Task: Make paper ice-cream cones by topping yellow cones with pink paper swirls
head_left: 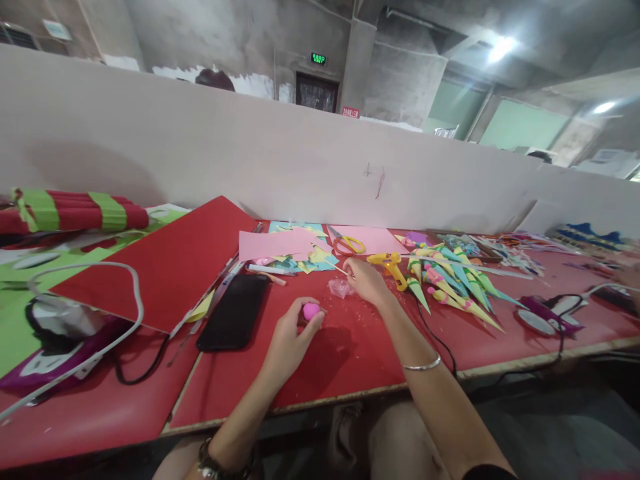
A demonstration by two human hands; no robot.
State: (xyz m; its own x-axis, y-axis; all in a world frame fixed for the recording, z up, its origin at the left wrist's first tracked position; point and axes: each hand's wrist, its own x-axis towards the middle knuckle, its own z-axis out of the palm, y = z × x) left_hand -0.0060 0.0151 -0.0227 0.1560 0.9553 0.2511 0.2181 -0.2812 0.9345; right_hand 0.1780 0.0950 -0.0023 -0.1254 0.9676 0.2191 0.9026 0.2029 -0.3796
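Observation:
A small round pink ball (pixel 311 311), which looks like soft clay, sits between the thumb and fingers of my left hand (pixel 295 330). My right hand (pixel 367 279) is farther from me, closed in a pinch on a thin wooden stick (pixel 339 269) that points left. Just beside the right fingers lies a crumpled clear plastic wrapper (pixel 341 288) with a pink tint. To the right of that hand is a yellow glue gun (pixel 389 265). Several decorated paper cones (pixel 453 280) in yellow, blue and green are heaped beyond it.
Left of my hands lie a black phone (pixel 234 312) and a large red sheet (pixel 170 263). Yellow-handled scissors (pixel 349 243), pink paper (pixel 280 245) and paper scraps are at the back. A purple device (pixel 549 317) with a cord is at right. A pale partition (pixel 250 153) borders the table.

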